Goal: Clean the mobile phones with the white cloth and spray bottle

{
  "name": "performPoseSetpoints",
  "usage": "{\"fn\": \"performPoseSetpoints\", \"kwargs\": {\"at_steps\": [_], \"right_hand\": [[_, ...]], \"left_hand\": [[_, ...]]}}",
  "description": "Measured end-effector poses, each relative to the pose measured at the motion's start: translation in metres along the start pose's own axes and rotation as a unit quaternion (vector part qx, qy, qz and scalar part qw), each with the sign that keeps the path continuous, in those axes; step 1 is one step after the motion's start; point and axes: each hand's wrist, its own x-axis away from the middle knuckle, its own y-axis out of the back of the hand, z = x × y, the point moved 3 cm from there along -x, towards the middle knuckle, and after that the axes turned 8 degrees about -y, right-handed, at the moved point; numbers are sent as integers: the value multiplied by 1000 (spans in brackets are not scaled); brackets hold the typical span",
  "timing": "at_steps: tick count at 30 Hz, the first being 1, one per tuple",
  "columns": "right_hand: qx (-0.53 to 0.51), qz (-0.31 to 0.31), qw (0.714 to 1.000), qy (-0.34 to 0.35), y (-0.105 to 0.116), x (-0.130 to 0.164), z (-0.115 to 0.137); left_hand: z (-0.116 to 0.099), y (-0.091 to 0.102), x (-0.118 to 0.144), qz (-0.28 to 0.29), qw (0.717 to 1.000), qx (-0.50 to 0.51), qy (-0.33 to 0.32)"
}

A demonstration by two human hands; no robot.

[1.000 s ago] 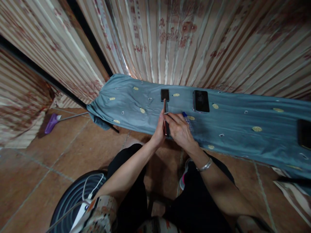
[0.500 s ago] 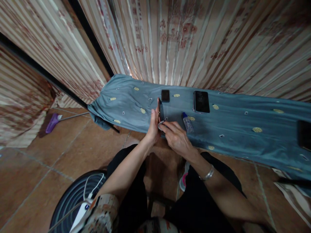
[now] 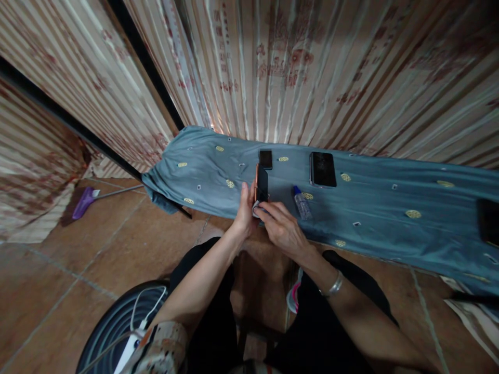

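My left hand (image 3: 245, 210) grips a phone (image 3: 262, 184) with a copper-coloured edge, held tilted above the near side of the cloth-covered table. The phone's dark face is turned toward the right. With closed fingers, my right hand (image 3: 284, 227) presses a small pale cloth (image 3: 256, 209) against the phone's lower end. Just right of that hand lies a clear bottle with a blue cap (image 3: 301, 203). A small dark square item (image 3: 265, 158) rests on the table behind the phone.
Blue patterned cloth (image 3: 374, 192) covers the long table. On it lie a dark-screened device (image 3: 323, 169) and another dark device (image 3: 488, 221) at the right edge. A purple broom (image 3: 83, 202) is on the floor at left. A white power strip (image 3: 127, 354) sits by a round black object (image 3: 103, 324).
The phone has turned so more of its dark face shows. My right hand stays at its lower end with the pale cloth. The whole view has shifted slightly.
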Motion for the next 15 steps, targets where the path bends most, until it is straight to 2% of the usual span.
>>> {"fn": "performPoseSetpoints", "kwargs": {"at_steps": [5,11,15], "right_hand": [[37,-28,999,-2,-5,-7,-2],[56,-40,997,-38,-8,-19,-19],[66,-52,995,-54,-7,-26,-26]], "left_hand": [[3,2,6,5,1000,-14,15],[11,2,7,39,999,-7,23],[17,7,4,54,998,-45,-1]]}}
